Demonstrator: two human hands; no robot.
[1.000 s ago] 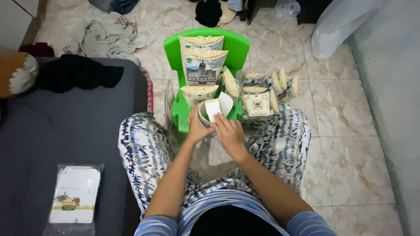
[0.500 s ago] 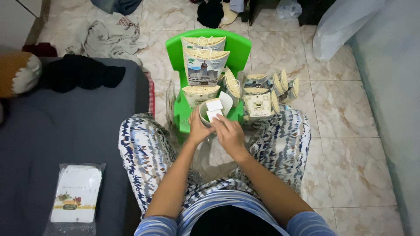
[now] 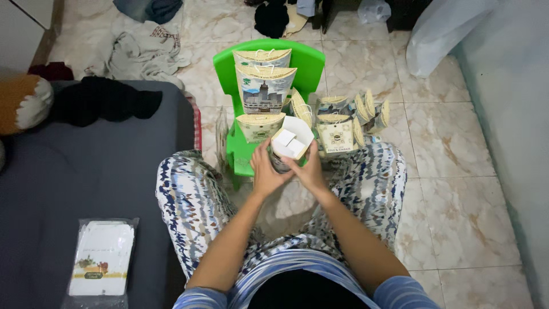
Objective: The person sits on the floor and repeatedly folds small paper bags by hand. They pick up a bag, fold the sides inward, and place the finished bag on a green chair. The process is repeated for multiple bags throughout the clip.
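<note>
Head camera looks steeply down, close above the lap.

open white pillow box [image 3: 291, 143] at chair front | cream printed boxes [image 3: 264, 86] behind | bagged cards [image 3: 100, 264] on bed

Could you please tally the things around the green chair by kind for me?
Green chair: 1
Closed boxes on the chair: 3
Open box held in left hand and right hand: 1
Plastic packet of cards: 1
Total: 6
</note>
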